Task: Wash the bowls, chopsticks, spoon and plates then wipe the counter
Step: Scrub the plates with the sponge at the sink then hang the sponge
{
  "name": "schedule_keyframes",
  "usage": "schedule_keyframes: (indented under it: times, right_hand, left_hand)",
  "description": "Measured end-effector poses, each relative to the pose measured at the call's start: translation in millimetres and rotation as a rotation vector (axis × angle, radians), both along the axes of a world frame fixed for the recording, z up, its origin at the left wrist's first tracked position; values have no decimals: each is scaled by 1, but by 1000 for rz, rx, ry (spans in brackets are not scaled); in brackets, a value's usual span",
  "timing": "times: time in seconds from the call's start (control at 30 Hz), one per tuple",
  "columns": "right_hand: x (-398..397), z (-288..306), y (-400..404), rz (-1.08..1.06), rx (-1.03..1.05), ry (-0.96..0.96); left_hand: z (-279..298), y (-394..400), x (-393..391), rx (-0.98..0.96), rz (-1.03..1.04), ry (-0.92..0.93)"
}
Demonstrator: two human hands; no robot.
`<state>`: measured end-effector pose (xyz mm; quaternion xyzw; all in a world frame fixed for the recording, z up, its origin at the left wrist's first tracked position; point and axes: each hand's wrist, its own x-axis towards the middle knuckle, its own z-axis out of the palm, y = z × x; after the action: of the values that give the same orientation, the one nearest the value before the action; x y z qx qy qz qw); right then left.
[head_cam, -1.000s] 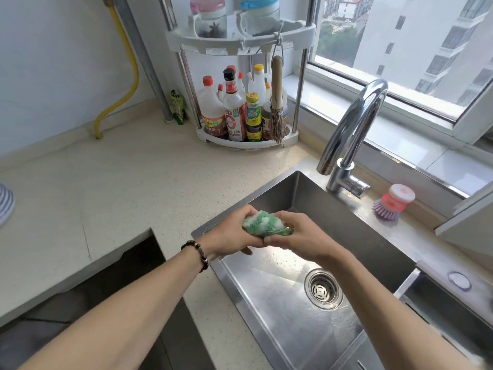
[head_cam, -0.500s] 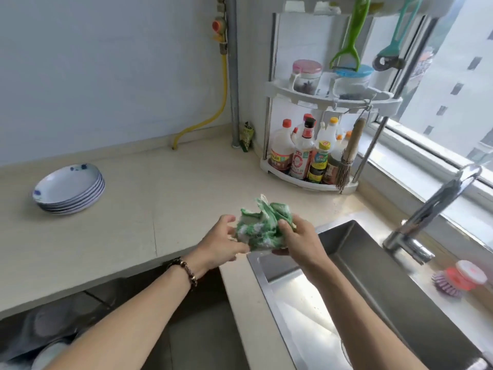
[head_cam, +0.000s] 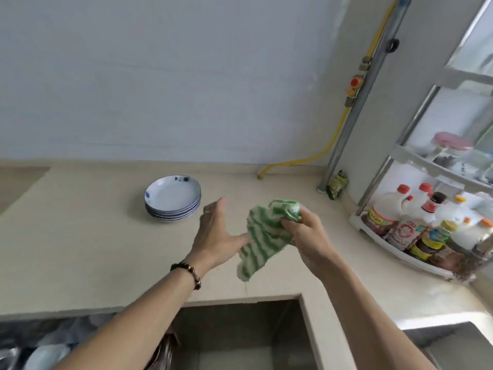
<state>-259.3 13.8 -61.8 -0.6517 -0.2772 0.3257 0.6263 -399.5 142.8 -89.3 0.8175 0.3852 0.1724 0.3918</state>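
Striped cloth held above the counter, ready for wiping

The right hand (head_cam: pixel 306 236) has its fingers curled round the bunched top of the green-and-white cloth (head_cam: pixel 266 236), which hangs in the air above the counter (head_cam: pixel 93 249), toward its front edge. The left hand (head_cam: pixel 217 236) is spread wide with straight fingers, touching the cloth's lower side. The cloth looks soft, limp and light, probably damp, so it should fold wherever it is gripped; flattening it under a palm would likely wipe best. The stack of plates (head_cam: pixel 173 200) sits near the counter's back edge, well apart from the cloth; being hard, breakable and probably slippery, it is best lifted from under the rim.
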Motion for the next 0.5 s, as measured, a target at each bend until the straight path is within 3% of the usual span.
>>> schedule_keyframes:
  times: [0.07, 0.17, 0.23, 0.33, 0.4, 0.5]
  right_hand:
    - [-6, 7, 30, 117, 25, 28]
    - [-9, 11, 68, 146, 117, 181]
    - [-9, 6, 88, 71, 125, 227]
    - [-12, -23, 110, 100, -33, 233]
    - [-11, -44, 125, 127, -32, 314]
    - [0, -51, 159, 56, -17, 321]
  left_hand:
    - [5, 28, -5, -58, -97, -84]
    - [7, 54, -6, -362, -123, -187]
    - [4, 64, -4, -511, -31, -301]
    - [1, 81, 2, -741, 104, -464]
    - [-7, 101, 8, -742, 184, -439]
    - [-30, 134, 11, -562, 265, -247]
